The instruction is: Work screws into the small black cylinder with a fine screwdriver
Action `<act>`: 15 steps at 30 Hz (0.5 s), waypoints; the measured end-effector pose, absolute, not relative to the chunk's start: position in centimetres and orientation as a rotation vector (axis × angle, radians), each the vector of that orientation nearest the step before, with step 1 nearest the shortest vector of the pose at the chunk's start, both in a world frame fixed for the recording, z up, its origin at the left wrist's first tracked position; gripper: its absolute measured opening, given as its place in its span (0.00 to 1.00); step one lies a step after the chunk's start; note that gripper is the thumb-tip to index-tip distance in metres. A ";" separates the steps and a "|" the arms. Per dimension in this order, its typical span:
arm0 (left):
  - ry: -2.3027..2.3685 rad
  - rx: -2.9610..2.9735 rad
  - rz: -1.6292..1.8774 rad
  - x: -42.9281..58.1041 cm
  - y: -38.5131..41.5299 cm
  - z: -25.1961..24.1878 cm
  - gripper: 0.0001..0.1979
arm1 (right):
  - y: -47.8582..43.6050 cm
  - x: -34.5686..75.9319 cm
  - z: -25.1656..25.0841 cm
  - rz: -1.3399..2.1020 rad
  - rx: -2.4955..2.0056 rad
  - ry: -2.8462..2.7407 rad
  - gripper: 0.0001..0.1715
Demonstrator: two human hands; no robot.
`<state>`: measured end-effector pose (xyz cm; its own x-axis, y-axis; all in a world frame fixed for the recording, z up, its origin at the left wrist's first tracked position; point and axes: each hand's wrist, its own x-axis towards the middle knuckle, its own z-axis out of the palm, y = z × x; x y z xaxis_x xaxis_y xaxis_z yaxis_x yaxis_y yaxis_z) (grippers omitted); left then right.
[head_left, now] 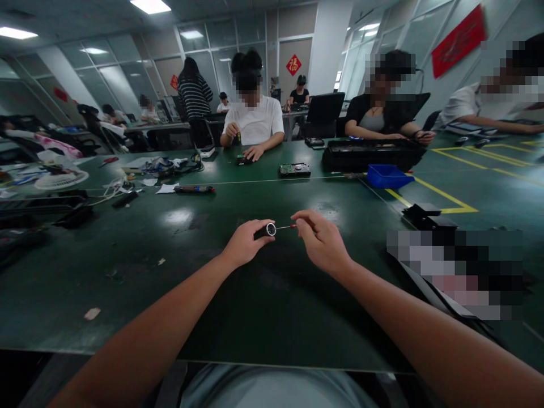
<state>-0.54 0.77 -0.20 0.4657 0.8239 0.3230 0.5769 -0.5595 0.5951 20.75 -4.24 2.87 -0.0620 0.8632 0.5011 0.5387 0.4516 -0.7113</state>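
In the middle of the view, my left hand (245,243) is closed around a small black cylinder (269,230) with a bright ring at its round end, which looks like a flashlight head. My right hand (322,241) pinches a thin screwdriver (293,226) by its red part. The metal shaft points left, and its tip is at the ringed end of the cylinder; whether it goes inside I cannot tell. Both hands are held just above the green table (263,317).
Across the table a person in a white shirt (259,119) works on a small device. A hard drive (294,169), a blue bin (389,175) and a black casing (369,154) stand ahead. A dark pen-like tool (194,189) and cables (170,164) lie left; black parts (429,218) lie right.
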 end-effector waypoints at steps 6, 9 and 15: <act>1.195 2.328 0.836 -0.5 0.9 -0.3 0.21 | -3.8 20.8 2.5 0.483 -1.173 -1.600 0.13; 1.233 2.327 0.849 -0.5 0.8 -0.2 0.21 | -3.1 20.7 2.0 0.651 -1.120 -1.424 0.13; 1.179 2.329 0.861 -0.5 0.5 0.3 0.22 | -1.9 20.6 1.2 1.011 -0.989 -1.083 0.17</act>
<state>-0.50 0.51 0.30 0.4572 0.8192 0.3463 0.5793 -0.5697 0.5829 20.59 -1.94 1.20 0.1632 0.9632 0.2137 -0.1473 0.2380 -0.9600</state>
